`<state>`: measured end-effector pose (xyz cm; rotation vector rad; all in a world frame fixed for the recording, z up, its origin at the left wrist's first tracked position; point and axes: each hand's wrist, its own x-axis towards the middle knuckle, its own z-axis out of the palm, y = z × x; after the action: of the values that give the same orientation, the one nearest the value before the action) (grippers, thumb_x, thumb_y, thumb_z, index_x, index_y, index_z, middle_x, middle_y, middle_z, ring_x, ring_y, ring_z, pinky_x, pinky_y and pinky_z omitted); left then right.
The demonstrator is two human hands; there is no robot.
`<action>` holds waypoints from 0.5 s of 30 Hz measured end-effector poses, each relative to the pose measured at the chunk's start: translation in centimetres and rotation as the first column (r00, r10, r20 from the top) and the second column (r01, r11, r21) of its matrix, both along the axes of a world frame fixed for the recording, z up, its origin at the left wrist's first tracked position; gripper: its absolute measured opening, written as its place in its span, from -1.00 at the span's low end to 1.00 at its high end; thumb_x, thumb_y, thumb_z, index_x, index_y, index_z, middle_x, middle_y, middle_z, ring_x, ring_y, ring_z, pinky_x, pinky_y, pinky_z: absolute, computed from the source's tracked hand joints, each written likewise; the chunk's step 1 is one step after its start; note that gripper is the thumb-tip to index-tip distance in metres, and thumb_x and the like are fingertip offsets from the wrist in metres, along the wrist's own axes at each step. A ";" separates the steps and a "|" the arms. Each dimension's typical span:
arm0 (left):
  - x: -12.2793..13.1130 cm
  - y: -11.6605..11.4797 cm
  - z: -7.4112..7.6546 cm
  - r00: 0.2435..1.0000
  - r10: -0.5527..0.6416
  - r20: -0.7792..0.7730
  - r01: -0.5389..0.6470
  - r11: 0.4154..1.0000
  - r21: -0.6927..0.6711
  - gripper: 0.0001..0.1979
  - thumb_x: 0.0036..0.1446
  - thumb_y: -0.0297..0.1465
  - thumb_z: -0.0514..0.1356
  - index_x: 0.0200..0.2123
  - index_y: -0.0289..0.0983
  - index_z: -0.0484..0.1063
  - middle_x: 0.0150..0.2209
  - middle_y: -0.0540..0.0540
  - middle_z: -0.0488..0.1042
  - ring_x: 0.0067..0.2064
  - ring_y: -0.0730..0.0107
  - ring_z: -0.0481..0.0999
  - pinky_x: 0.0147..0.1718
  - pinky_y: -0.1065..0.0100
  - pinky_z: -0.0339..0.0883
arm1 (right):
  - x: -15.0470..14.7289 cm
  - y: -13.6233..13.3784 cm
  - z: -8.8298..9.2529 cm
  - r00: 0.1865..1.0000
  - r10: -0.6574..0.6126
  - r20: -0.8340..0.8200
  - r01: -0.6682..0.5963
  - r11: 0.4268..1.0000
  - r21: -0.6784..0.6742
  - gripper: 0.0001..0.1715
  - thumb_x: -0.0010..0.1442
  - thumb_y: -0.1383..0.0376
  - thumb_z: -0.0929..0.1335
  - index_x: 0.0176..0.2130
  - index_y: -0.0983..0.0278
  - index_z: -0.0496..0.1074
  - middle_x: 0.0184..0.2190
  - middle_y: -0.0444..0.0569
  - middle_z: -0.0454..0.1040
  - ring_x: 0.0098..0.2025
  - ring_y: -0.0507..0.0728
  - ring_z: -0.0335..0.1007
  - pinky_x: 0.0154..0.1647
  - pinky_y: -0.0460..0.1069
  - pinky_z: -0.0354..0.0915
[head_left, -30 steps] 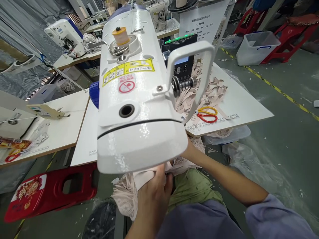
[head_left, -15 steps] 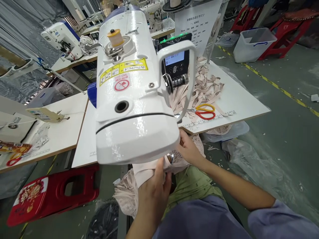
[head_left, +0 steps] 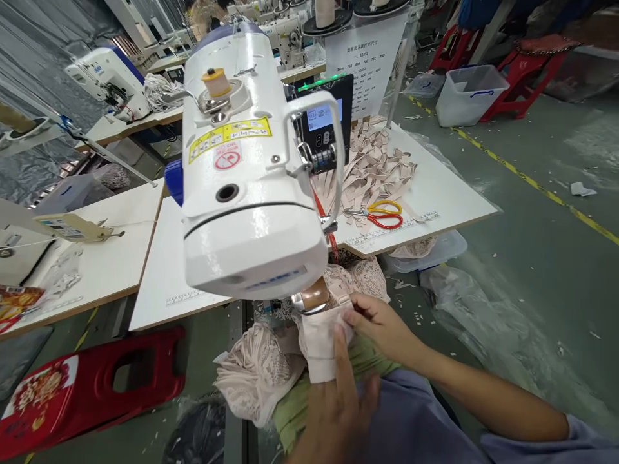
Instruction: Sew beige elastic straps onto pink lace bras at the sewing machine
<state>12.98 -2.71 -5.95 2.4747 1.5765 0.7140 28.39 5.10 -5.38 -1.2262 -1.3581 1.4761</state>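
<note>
Bra (head_left: 319,341): just below the machine (head_left: 256,248). Likely light, soft, stretchy; probably best taken by its plain edges. Right hand (head_left: 387,328): thumb and fingers pinch one edge. Left hand (head_left: 336,412): blurred, fingers extended, index on bra.

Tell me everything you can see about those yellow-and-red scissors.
The scissors lie on the white tabletop beside the ruler markings. One plastic-looking handle loop is yellow, the other red. Their slim, metal-looking blades point left in the picture, toward the sewing machine, by pale fabric strips. Whether the blades are slightly parted is too small to tell. Nobody is touching them.
</note>
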 end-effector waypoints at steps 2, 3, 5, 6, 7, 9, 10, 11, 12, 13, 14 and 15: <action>-0.7 -0.8 0.4 0.988 -0.060 0.143 0.077 0.990 -0.118 -0.32 0.33 -0.30 0.09 0.41 -0.35 -0.08 0.01 -0.34 0.56 -0.10 0.11 0.63 -0.27 0.27 0.55 | 0.3 -0.5 0.3 0.997 -0.074 -0.032 0.073 0.997 -0.039 -0.52 0.27 -0.08 0.30 -0.39 0.27 0.40 -0.48 -0.13 0.37 -0.41 0.06 0.27 -0.40 -0.06 0.22; -1.2 -0.8 0.9 0.973 -0.085 0.213 0.113 0.986 -0.124 -0.39 0.33 -0.33 0.08 0.38 -0.29 0.01 -0.07 -0.26 0.59 -0.18 0.20 0.63 -0.30 0.31 0.54 | 0.5 -0.6 0.5 0.997 -0.066 -0.040 0.064 0.997 -0.048 -0.54 0.27 -0.05 0.31 -0.41 0.27 0.41 -0.50 -0.14 0.36 -0.42 0.05 0.26 -0.42 -0.07 0.21; -2.0 -0.2 2.1 0.956 -0.143 0.256 0.163 0.985 -0.056 -0.52 0.33 -0.40 0.06 0.30 -0.23 0.18 -0.11 -0.21 0.60 -0.14 0.22 0.61 -0.17 0.26 0.51 | 0.5 -0.7 0.9 0.989 0.133 -0.059 -0.136 0.990 -0.046 -0.59 0.27 0.05 0.31 -0.45 0.27 0.42 -0.54 -0.16 0.35 -0.45 0.03 0.26 -0.44 -0.09 0.21; -2.3 0.4 2.7 0.961 -0.164 0.222 0.172 0.985 -0.017 -0.56 0.32 -0.41 0.06 0.25 -0.25 0.25 -0.07 -0.23 0.58 -0.05 0.15 0.58 -0.04 0.16 0.46 | 0.5 -0.8 1.0 0.953 0.297 -0.059 -0.299 0.954 -0.026 -0.63 0.28 0.11 0.31 -0.47 0.27 0.42 -0.54 -0.17 0.35 -0.47 0.02 0.26 -0.45 -0.09 0.21; -2.6 1.1 3.1 0.971 -0.174 0.162 0.181 0.983 -0.031 -0.60 0.31 -0.40 0.06 0.20 -0.27 0.31 -0.03 -0.27 0.56 0.02 0.07 0.54 0.05 0.05 0.39 | 0.4 -0.8 1.0 0.892 0.451 -0.033 -0.451 0.892 0.010 -0.67 0.28 0.18 0.31 -0.47 0.26 0.42 -0.54 -0.18 0.36 -0.47 0.02 0.27 -0.44 -0.10 0.22; -3.0 2.6 3.4 0.987 -0.125 0.097 0.141 0.972 -0.187 -0.70 0.30 -0.33 0.08 0.00 -0.30 0.46 -0.17 -0.26 0.59 -0.07 0.03 0.56 0.07 -0.02 0.33 | 0.2 -0.8 0.4 0.805 0.573 0.156 -0.591 0.797 0.125 -0.75 0.28 0.31 0.29 -0.43 0.25 0.44 -0.50 -0.18 0.42 -0.44 0.02 0.31 -0.41 -0.10 0.23; -3.1 3.4 3.1 0.992 -0.058 0.108 0.088 0.949 -0.304 -0.74 0.30 -0.29 0.08 -0.16 -0.29 0.51 -0.33 -0.21 0.58 -0.20 0.07 0.57 0.00 0.02 0.37 | 0.1 -0.7 -0.2 0.797 0.514 0.318 -0.587 0.783 0.206 -0.77 0.28 0.36 0.28 -0.40 0.25 0.45 -0.48 -0.15 0.44 -0.43 0.03 0.33 -0.41 -0.09 0.22; -3.3 4.2 2.8 0.988 0.037 0.148 0.029 0.905 -0.423 -0.71 0.30 -0.26 0.07 -0.34 -0.26 0.51 -0.47 -0.16 0.52 -0.33 0.13 0.54 -0.09 0.08 0.40 | 0.0 -0.6 -0.8 0.788 0.387 0.479 -0.562 0.769 0.304 -0.77 0.28 0.39 0.27 -0.37 0.25 0.46 -0.47 -0.13 0.45 -0.43 0.04 0.33 -0.43 -0.07 0.20; -3.4 4.9 2.3 0.966 0.138 0.218 0.008 0.829 -0.558 -0.64 0.30 -0.22 0.06 -0.47 -0.24 0.46 -0.57 -0.11 0.44 -0.41 0.19 0.50 -0.19 0.14 0.40 | -0.2 -0.4 -1.5 0.766 0.230 0.600 -0.538 0.741 0.402 -0.77 0.29 0.41 0.26 -0.34 0.26 0.47 -0.47 -0.10 0.45 -0.43 0.06 0.33 -0.44 -0.06 0.17; -3.4 5.6 1.8 0.913 0.252 0.320 0.048 0.714 -0.699 -0.59 0.29 -0.17 0.07 -0.55 -0.23 0.41 -0.61 -0.08 0.39 -0.45 0.23 0.46 -0.25 0.20 0.38 | -0.3 -0.1 -2.1 0.741 0.083 0.667 -0.521 0.698 0.492 -0.76 0.30 0.42 0.25 -0.31 0.26 0.48 -0.47 -0.08 0.45 -0.44 0.07 0.33 -0.46 -0.04 0.15; -3.4 6.2 1.3 0.824 0.376 0.424 0.156 0.569 -0.807 -0.57 0.26 -0.10 0.09 -0.56 -0.23 0.39 -0.61 -0.07 0.38 -0.45 0.26 0.44 -0.29 0.24 0.37 | -0.4 0.2 -2.5 0.727 -0.035 0.685 -0.507 0.645 0.572 -0.76 0.31 0.42 0.25 -0.28 0.27 0.49 -0.49 -0.07 0.45 -0.45 0.08 0.32 -0.47 -0.03 0.14; -3.4 6.7 0.9 0.713 0.494 0.497 0.300 0.426 -0.854 -0.57 0.19 -0.03 0.14 -0.54 -0.23 0.39 -0.60 -0.06 0.38 -0.45 0.28 0.44 -0.32 0.27 0.37 | -0.4 0.5 -2.8 0.730 -0.115 0.673 -0.493 0.594 0.636 -0.76 0.32 0.41 0.25 -0.25 0.27 0.50 -0.50 -0.07 0.45 -0.46 0.08 0.32 -0.47 -0.03 0.14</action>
<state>9.57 3.96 -5.01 1.0537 1.2437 0.4763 27.94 5.61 -8.22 -0.9919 -2.3676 0.3241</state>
